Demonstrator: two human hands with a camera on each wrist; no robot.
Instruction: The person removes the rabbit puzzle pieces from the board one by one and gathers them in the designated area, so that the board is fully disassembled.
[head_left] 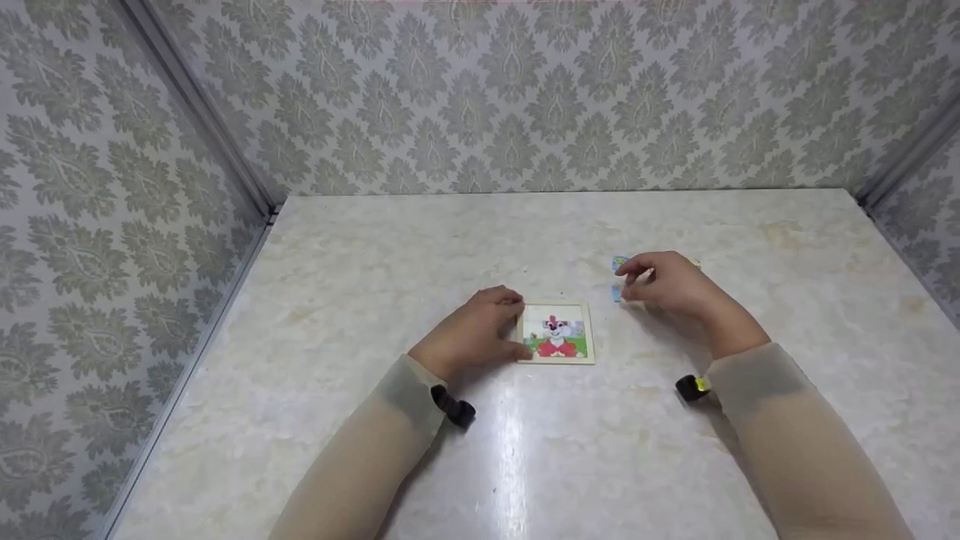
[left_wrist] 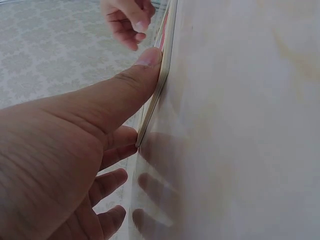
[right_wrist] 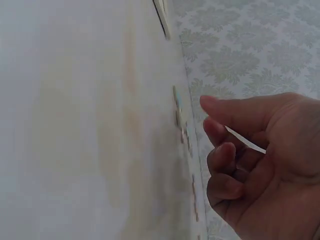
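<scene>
A small square jigsaw puzzle board (head_left: 556,341) with a pale wooden rim lies on the table, its picture a cartoon animal in red on green, with a whitish area along the top. My left hand (head_left: 476,334) grips its left side, thumb at the near corner and fingers at the far one. In the left wrist view the thumb presses on the rim (left_wrist: 166,62). To the right, my right hand (head_left: 671,289) hovers over loose puzzle pieces (head_left: 617,293), partly hiding them. The right wrist view shows its fingers (right_wrist: 222,157) loosely bent, with nothing between thumb and index finger.
The marbled table (head_left: 390,255) backs onto a patterned wall (head_left: 465,97), with another patterned panel (head_left: 75,225) along the left. In the right wrist view, several flat pieces (right_wrist: 178,107) lie spread along the table beside the right hand.
</scene>
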